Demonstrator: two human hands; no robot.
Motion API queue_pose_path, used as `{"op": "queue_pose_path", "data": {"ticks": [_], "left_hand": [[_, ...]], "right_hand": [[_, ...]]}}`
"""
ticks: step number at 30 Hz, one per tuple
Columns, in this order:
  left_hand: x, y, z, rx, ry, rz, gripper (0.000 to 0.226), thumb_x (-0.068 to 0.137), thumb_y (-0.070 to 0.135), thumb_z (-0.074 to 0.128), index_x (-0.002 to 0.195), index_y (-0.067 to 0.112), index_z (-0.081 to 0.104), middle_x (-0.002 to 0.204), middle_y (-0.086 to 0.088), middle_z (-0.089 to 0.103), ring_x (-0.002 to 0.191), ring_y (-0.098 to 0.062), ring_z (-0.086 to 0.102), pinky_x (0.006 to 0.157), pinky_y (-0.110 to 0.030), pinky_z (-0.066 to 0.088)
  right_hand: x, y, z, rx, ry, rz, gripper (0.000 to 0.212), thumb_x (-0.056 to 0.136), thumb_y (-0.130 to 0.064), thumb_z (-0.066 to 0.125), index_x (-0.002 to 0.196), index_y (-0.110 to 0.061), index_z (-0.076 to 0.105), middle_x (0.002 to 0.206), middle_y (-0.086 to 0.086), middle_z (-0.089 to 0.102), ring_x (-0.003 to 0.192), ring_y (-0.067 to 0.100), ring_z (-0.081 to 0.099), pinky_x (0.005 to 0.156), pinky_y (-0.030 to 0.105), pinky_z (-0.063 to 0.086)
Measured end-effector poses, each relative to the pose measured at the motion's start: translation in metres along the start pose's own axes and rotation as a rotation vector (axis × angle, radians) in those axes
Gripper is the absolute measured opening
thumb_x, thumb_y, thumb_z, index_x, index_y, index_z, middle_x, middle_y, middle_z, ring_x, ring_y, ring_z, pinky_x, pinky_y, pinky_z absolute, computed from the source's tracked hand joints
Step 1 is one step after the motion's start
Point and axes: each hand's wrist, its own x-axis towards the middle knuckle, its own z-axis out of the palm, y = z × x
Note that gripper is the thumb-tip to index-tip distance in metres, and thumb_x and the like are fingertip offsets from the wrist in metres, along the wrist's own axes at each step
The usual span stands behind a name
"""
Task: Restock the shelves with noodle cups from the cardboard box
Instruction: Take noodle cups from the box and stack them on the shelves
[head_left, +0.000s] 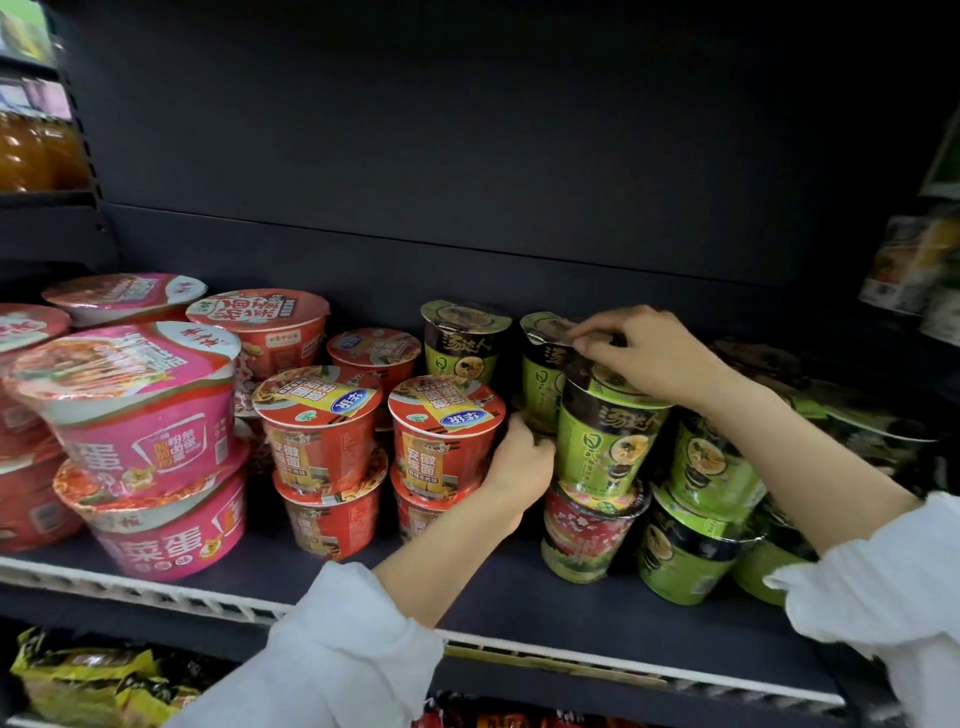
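Place: a shop, a grocery aisle.
Landmark: dark metal shelf (519, 597) with a white price rail along its front edge.
On the shelf: many noodle cups (322, 431) of the same brands, stacked in rows.
Left of the shelf, higher: orange drink bottles (31, 150).
Below the shelf: yellow packets (88, 670).

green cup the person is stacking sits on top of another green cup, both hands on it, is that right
Not quite. In the head view the green cup stands on a red-patterned cup, not another green one. The rest holds: the left hand grips its side and the right hand rests on its lid.
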Motion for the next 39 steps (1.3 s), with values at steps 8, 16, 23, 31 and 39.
{"op": "queue_pose_path", "data": {"ticks": [8,16,23,31,39], "left_hand": [[-0.023,-0.018,-0.004,0.427,-0.330,-0.064,0.115,0.075,0.004,0.071,0.149,0.020,-0.015,0.152,-0.004,0.023,0.132,-0.018,0.035,0.105,-0.027,0.035],[-0.016,-0.023,0.003,0.461,-0.199,0.106,0.110,0.056,0.033,0.089,0.142,0.009,0.024,0.138,-0.003,0.048,0.128,-0.020,0.046,0.100,-0.026,0.039],[-0.025,-0.024,-0.026,0.618,-0.194,0.143,0.104,0.059,0.040,0.086,0.141,0.009,0.030,0.138,-0.004,0.048,0.126,-0.021,0.049,0.097,-0.027,0.043],[-0.041,-0.028,-0.023,0.807,-0.023,0.224,0.094,0.068,0.046,0.078,0.142,0.011,0.032,0.132,-0.011,0.048,0.123,-0.028,0.049,0.105,-0.038,0.041],[-0.065,-0.018,-0.037,1.454,0.113,0.581,0.040,0.080,0.019,0.072,0.117,0.006,0.059,0.113,-0.012,0.056,0.087,-0.026,0.068,0.064,-0.031,0.054]], "right_hand": [[-0.038,-0.015,-0.002,-0.091,-0.207,0.151,0.044,0.096,-0.033,0.044,0.129,-0.006,0.055,0.138,0.014,0.052,0.127,0.027,0.046,0.105,0.034,0.036],[-0.049,-0.018,-0.003,-0.058,-0.097,0.142,0.057,0.084,-0.053,0.059,0.131,-0.021,0.056,0.131,0.006,0.059,0.123,0.022,0.052,0.098,0.032,0.042],[-0.053,-0.030,0.010,0.020,-0.070,0.060,0.055,0.084,-0.054,0.058,0.128,-0.021,0.059,0.132,0.000,0.059,0.122,0.016,0.052,0.093,0.022,0.039],[-0.051,-0.022,0.016,0.075,-0.103,0.072,0.052,0.088,-0.051,0.053,0.135,-0.030,0.051,0.141,0.006,0.044,0.138,0.026,0.028,0.110,0.031,0.022],[-0.057,-0.012,0.001,0.123,-0.137,0.083,0.051,0.088,-0.052,0.052,0.135,-0.031,0.051,0.140,-0.008,0.050,0.130,0.011,0.044,0.092,0.016,0.028]]}}
